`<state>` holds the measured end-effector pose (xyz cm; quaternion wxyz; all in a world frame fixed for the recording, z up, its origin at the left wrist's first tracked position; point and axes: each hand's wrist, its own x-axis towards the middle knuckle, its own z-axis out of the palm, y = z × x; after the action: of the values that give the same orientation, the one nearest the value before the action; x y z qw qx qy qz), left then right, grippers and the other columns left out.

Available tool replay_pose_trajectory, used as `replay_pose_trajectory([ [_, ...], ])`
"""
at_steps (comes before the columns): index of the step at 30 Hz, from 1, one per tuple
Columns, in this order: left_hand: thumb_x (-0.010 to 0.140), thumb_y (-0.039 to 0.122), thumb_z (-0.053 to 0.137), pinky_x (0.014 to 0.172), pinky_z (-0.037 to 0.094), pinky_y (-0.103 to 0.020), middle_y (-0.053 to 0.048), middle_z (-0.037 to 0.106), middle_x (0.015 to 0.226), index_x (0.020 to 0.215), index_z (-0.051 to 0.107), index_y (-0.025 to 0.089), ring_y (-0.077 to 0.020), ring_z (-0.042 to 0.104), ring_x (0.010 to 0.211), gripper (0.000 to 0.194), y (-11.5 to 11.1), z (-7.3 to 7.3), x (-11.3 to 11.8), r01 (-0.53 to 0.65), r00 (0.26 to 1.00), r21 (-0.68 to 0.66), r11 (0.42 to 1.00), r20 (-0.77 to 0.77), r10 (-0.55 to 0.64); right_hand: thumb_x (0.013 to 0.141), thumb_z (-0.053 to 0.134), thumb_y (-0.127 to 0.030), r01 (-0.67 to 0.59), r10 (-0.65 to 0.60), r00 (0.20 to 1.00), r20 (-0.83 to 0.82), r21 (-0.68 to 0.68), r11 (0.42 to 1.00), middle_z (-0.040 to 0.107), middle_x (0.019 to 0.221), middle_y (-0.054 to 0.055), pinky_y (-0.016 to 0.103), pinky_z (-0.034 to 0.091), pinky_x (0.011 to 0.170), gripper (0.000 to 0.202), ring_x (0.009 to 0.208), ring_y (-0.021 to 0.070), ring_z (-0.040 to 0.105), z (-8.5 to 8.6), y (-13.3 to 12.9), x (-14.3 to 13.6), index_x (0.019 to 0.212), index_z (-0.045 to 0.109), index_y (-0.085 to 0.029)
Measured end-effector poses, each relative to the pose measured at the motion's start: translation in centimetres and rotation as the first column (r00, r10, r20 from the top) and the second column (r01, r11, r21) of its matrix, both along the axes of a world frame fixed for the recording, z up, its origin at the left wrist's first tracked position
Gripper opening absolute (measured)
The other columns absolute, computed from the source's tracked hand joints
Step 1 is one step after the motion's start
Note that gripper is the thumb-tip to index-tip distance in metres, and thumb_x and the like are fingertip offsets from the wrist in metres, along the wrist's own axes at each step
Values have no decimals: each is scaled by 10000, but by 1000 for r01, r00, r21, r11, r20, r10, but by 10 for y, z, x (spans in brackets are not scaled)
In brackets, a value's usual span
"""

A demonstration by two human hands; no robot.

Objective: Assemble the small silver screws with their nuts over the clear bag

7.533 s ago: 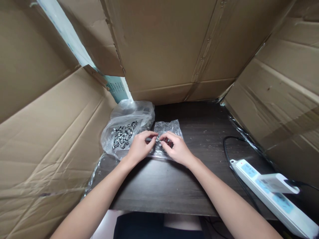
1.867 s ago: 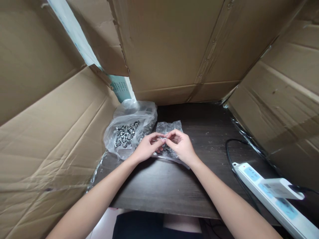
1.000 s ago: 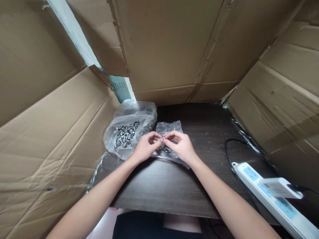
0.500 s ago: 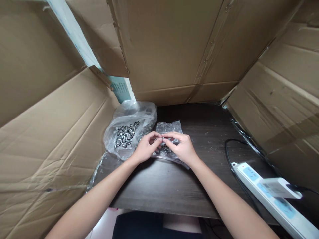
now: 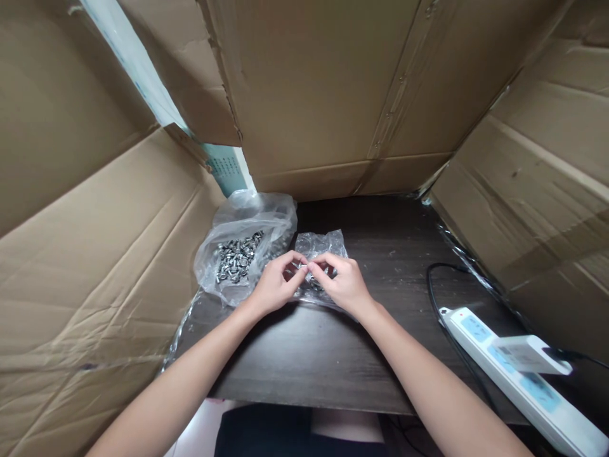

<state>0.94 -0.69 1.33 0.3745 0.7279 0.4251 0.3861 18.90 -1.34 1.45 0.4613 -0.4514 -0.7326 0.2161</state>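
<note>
Both hands meet over a small clear plastic bag point(image 5: 323, 242) on the dark table. Thumb and fingers of my left hand point(image 5: 278, 282) are pinched on a small silver screw point(image 5: 303, 265), its details too small to make out. My right hand point(image 5: 343, 282) pinches at the screw's other end, fingertips touching those of the left; any smaller part between them is hidden. Small metal pieces point(image 5: 311, 280) lie in the clear bag, partly covered by the right fingers. Left of my hands, a larger open plastic bag point(image 5: 207, 266) holds a heap of silver screws point(image 5: 238, 259).
Cardboard walls point(image 5: 333, 95) enclose the dark table point(image 5: 304, 355) at the back and both sides. A white power strip point(image 5: 499, 362) with a plugged-in adapter point(image 5: 528, 354) lies at the right, beside a black cable point(image 5: 431, 289).
My fingertips have shifted slightly, and the silver screw between them now shows more plainly. The view has moved a little; the bags stay put.
</note>
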Motion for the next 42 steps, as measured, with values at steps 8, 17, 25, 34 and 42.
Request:
replay_pose_trajectory([
  [8, 926, 314, 589, 597, 450, -212, -6, 676, 820, 956, 641, 177, -118, 599, 658, 149, 3, 5, 0, -135, 990, 97, 986, -20, 138, 1047, 342, -440, -179, 205, 972, 118, -199, 963, 543, 517, 2, 270, 381, 603, 625, 529, 124, 526, 2, -5, 4, 520, 556, -180],
  [17, 924, 340, 589, 625, 481, -226, -26, 699, 879, 970, 647, 183, -135, 624, 682, 173, 2, 4, -1, -133, 989, 112, 985, -42, 139, 968, 513, -412, -51, 69, 984, 165, -111, 992, 585, 623, -5, 270, 369, 579, 294, 555, 139, 509, 9, -8, 2, 836, 679, -208],
  [25, 941, 322, 578, 646, 488, -228, -34, 697, 908, 980, 646, 179, -130, 624, 694, 163, 2, 4, -2, -86, 990, 183, 979, -93, 104, 938, 556, -408, 58, -48, 995, 82, -122, 991, 552, 621, -27, 254, 352, 560, 213, 561, 137, 507, 3, -6, 1, 935, 640, -212],
  [34, 944, 332, 587, 659, 510, -235, -52, 692, 968, 1085, 636, 180, -133, 632, 715, 213, -1, 3, -3, 55, 987, 176, 983, -156, -27, 1007, 432, -325, -40, 49, 996, 81, -105, 994, 545, 655, -11, 262, 351, 586, 303, 591, 133, 486, -1, -4, 0, 745, 526, -205],
  [42, 952, 330, 571, 704, 536, -256, -60, 727, 1011, 1133, 677, 197, -164, 677, 795, 248, 0, 5, -3, -5, 997, 104, 995, -79, 13, 987, 461, -330, 13, -7, 998, 57, -104, 995, 547, 647, -16, 265, 354, 577, 251, 575, 137, 483, 0, -2, 2, 773, 520, -214],
])
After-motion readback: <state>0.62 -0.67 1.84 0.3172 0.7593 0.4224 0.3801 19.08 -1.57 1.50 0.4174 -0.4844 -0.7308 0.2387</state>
